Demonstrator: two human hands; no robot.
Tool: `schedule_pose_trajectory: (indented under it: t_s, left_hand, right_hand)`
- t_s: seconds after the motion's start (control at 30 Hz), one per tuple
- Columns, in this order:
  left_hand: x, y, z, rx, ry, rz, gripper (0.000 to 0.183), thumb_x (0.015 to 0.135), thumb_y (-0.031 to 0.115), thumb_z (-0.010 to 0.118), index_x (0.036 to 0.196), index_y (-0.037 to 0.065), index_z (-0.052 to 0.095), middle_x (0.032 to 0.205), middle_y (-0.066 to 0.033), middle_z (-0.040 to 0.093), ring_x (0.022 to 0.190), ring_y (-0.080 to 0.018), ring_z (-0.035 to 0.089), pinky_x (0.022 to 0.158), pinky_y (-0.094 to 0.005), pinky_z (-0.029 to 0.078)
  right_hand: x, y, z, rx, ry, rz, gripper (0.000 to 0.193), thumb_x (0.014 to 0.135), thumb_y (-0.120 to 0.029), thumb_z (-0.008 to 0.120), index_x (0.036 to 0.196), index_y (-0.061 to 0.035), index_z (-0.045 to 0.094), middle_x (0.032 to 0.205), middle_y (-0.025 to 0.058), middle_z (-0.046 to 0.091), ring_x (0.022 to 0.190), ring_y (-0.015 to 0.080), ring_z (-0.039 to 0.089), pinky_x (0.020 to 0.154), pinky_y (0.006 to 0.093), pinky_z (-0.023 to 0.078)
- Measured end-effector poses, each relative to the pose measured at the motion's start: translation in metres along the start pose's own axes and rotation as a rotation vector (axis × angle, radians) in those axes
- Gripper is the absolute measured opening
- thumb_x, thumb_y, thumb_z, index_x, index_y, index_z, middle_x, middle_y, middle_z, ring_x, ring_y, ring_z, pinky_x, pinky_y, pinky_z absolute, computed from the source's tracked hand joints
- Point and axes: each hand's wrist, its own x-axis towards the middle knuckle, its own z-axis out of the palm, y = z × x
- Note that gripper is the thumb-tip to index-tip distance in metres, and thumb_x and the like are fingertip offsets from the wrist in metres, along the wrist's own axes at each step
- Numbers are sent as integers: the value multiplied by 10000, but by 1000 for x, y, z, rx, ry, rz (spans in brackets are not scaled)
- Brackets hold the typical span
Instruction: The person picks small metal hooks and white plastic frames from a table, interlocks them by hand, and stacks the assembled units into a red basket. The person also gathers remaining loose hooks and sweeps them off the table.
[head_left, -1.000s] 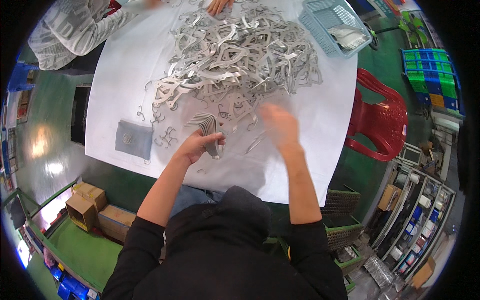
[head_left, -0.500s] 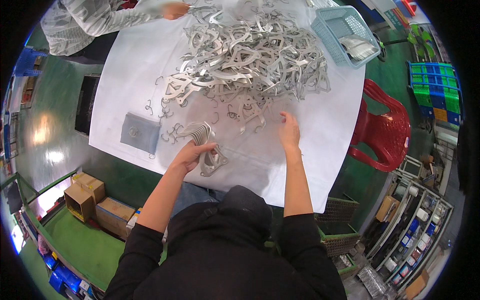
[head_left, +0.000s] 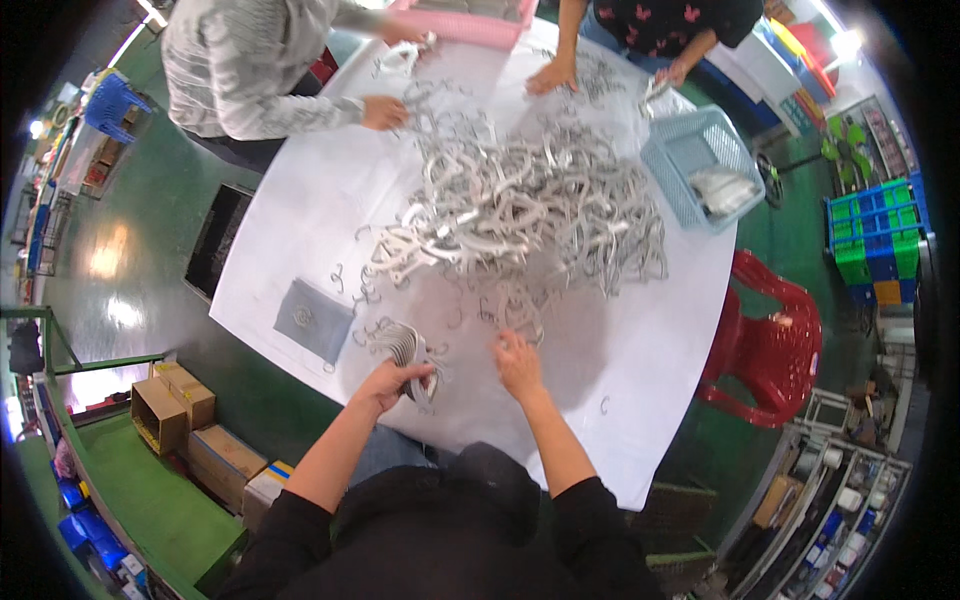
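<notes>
Stack of metal plates (head_left: 397, 345): above the white table (head_left: 625, 400), near side | left hand (head_left: 386, 384): grips stack | right hand (head_left: 518, 368): beside a loose plate (head_left: 520, 310), whether gripping we cannot tell | beyond: plate pile (head_left: 520, 205)

The left hand (head_left: 383, 385) is closed in a grip, its thumb pointing right. The right hand (head_left: 517, 364) sits apart from it, slightly farther forward, fingers bent and pointing away from the body; whether they pinch is too blurred to tell. The left forearm (head_left: 336, 452) slants forward and to the right, the right forearm (head_left: 558, 440) forward and to the left. Both are bare below black sleeves (head_left: 590, 530).
</notes>
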Motion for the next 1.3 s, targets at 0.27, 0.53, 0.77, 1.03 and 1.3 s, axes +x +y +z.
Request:
schedule_pose_trajectory:
  t_s: [0.27,0.53,0.77,1.03,1.3]
  left_hand:
    - [-10,25,1,-129,-76,-27,231,827,98,658,1029,84,548,815,-64,636,743,-203,638,689,-337,519]
    - [-6,46,38,32,-102,-15,313,847,138,648,1124,49,534,825,-53,638,762,-188,635,707,-329,519]
    - [-21,41,82,2,-261,-1,421,869,191,631,1206,5,459,972,-81,624,883,-214,629,824,-347,500]
    - [-41,44,76,208,-290,-13,359,853,169,648,1145,34,488,941,-79,631,867,-208,648,783,-377,525]
    - [-46,37,65,33,-251,-35,289,821,110,667,1071,51,537,909,-65,648,828,-182,653,762,-345,527]
  right_hand:
    - [30,-4,-60,993,-6,459,147,850,-105,600,986,-83,651,761,-16,580,592,52,493,506,209,384]
    - [62,-42,-171,1086,-411,386,341,907,-249,493,1208,-105,564,711,-42,498,524,41,370,424,211,270]
    - [101,-72,-173,923,-691,413,358,897,-233,448,1204,-86,560,722,-14,572,567,77,437,467,227,353]
    - [96,-87,-153,650,-361,108,358,895,-255,492,1158,-34,594,790,94,642,728,155,597,625,285,483]
    - [59,-84,-158,816,-370,228,536,803,-248,664,1279,-60,506,1198,156,542,1003,210,565,862,373,468]
